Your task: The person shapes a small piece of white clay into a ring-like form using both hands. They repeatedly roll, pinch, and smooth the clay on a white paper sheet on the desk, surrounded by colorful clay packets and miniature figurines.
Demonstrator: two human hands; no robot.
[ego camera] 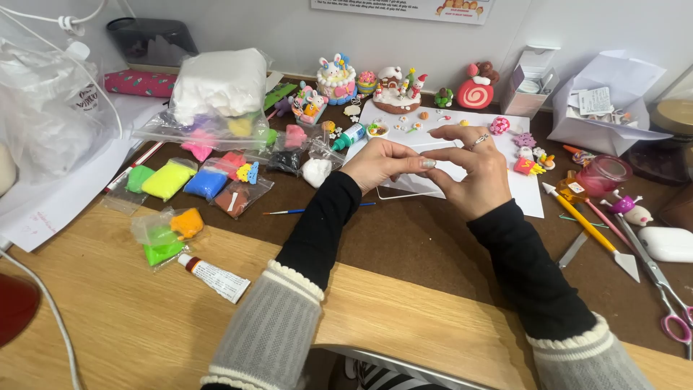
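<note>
Tiny clay bit, too small to see clearly, pinched between fingertips of left hand [379,165] and right hand [471,177] above the white sheet [530,198]; likely soft, light, easily squashed, so pinch gently. Clay bags [206,182], glue tube [214,277] left; yellow tool [588,230], scissors [664,289] right.

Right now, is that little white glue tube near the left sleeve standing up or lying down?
Lying down. The white tube rests flat on its side on the wooden desk, its dark cap end pointing toward the orange and green clay bags.
</note>
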